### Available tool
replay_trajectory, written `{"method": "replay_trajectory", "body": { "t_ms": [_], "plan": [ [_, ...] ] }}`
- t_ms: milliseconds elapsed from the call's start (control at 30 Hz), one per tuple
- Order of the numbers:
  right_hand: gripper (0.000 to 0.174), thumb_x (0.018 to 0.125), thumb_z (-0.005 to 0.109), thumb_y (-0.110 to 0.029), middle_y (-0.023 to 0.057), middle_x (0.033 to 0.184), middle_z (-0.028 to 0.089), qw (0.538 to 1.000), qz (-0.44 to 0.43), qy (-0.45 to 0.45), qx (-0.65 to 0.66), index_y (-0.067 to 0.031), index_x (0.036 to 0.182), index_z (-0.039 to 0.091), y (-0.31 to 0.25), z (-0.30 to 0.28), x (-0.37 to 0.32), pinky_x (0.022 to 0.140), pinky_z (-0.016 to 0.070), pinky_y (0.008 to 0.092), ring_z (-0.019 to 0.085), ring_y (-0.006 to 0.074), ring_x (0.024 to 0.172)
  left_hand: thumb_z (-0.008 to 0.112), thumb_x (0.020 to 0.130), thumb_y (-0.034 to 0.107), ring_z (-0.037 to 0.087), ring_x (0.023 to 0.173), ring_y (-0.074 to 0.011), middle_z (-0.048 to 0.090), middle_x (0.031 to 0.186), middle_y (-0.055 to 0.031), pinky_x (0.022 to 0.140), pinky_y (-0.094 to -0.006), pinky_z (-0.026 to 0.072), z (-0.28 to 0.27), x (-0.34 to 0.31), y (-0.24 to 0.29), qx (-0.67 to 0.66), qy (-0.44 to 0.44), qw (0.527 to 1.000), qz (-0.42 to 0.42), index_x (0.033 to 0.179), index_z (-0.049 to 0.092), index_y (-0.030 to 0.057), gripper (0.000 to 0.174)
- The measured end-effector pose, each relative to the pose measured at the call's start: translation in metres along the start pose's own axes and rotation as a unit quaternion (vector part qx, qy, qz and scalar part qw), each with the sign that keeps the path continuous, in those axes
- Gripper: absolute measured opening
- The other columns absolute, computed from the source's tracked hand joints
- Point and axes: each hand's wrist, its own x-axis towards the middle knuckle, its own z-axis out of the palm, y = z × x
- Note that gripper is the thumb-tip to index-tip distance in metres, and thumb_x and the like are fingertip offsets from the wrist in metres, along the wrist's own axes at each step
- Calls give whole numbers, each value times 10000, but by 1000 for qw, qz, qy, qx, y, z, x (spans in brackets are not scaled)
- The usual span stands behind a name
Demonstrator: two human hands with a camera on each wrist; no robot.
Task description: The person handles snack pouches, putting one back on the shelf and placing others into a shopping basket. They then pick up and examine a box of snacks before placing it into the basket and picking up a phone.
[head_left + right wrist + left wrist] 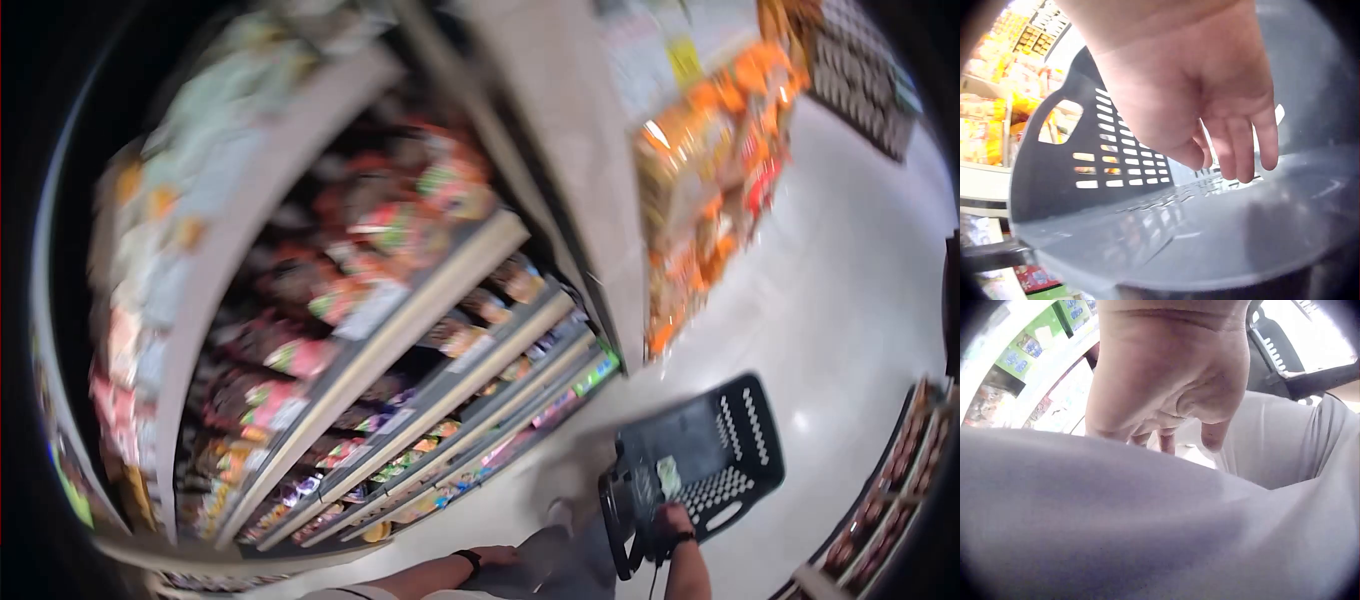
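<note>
A dark grey shopping basket (768, 430) with slotted walls is in front of the person's legs in the head view. My right hand (676, 518) reaches down inside it, a black band round the wrist. In the right wrist view the right hand (1197, 94) has its fingers (1242, 150) loosely extended toward the basket floor (1247, 219). A small whitish-green packet (668, 474) shows just beyond that hand, its kind unclear. My left hand (1172, 375) hangs loosely beside the grey trousers (1097, 506), its fingers relaxed and holding nothing.
Tilted in the head view, shelves (400, 350) of blurred packaged goods stand on the left. Orange bagged goods (720, 180) fill a display above the basket. Pale floor (850, 300) stretches to the right, with another stocked shelf (885, 480) at the lower right edge.
</note>
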Motion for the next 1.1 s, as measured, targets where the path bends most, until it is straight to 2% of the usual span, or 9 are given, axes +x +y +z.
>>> {"method": "replay_trajectory", "body": {
  "t_ms": [33,167,367,400,567,733,833,1000,1100],
  "plan": [
    [89,837,598,-96,56,630,593,902,287,56,316,-121,753,618,-59,-13,-4,520,479,376,637,226,648,512,923,545,592,1191,-314,621,1297,-177,986,-427,471,-10,-16,3,-95,21,995,-12,1360,563,71,646],
    [104,929,593,-174,67,858,655,920,276,78,268,-109,1005,622,-264,-60,-42,639,548,371,663,201,748,579,906,430,642,1095,-307,686,1177,-161,923,-411,506,-39,-37,3,-133,160,976,59,1248,636,62,506],
    [426,985,535,-409,59,984,668,983,115,81,116,-73,1236,611,-416,-31,-98,716,536,350,652,190,872,596,932,462,635,1107,-334,676,1187,-175,913,-410,509,-65,-77,-11,-96,318,931,153,1253,611,43,528],
    [482,1002,479,-441,88,1010,664,989,72,125,-27,-40,1236,610,-329,-21,-53,782,531,373,651,237,916,605,936,433,643,1088,-329,684,1164,-173,909,-406,511,-70,-89,-11,-99,340,920,169,1257,613,41,506],
    [399,900,631,-176,226,1197,608,923,-93,361,-94,-28,1264,561,-402,39,-113,989,439,470,562,441,1126,643,916,383,663,1037,-328,700,1139,-170,896,-395,514,-87,-110,-51,-118,427,861,250,1238,628,33,475],
    [437,758,693,-28,220,1190,598,884,-316,224,-263,-24,1177,570,-464,89,-194,947,478,437,583,402,1092,669,912,234,664,844,-191,712,937,-98,746,-323,518,-124,-296,-48,-104,545,778,296,1187,615,-4,368],
    [295,825,673,-190,249,1010,672,959,-128,-3,-253,-49,1085,673,-393,111,-215,890,508,471,624,444,1014,658,927,238,682,862,-265,693,919,-146,783,-349,532,-133,-417,-34,-63,642,688,332,1181,620,7,345],
    [208,861,661,-153,192,950,726,989,-22,-35,-142,-9,1003,710,-313,104,-259,808,531,383,698,308,910,653,905,145,688,872,-315,703,954,-150,803,-384,546,-123,-575,-17,41,794,485,364,1023,679,21,173],
    [299,867,641,-156,185,1124,709,985,22,-105,-138,16,1102,711,-336,93,-269,938,488,379,649,310,1071,675,852,57,679,870,-297,698,922,-129,789,-376,538,-128,-634,-22,153,874,323,330,941,685,12,100]
  ]
}}
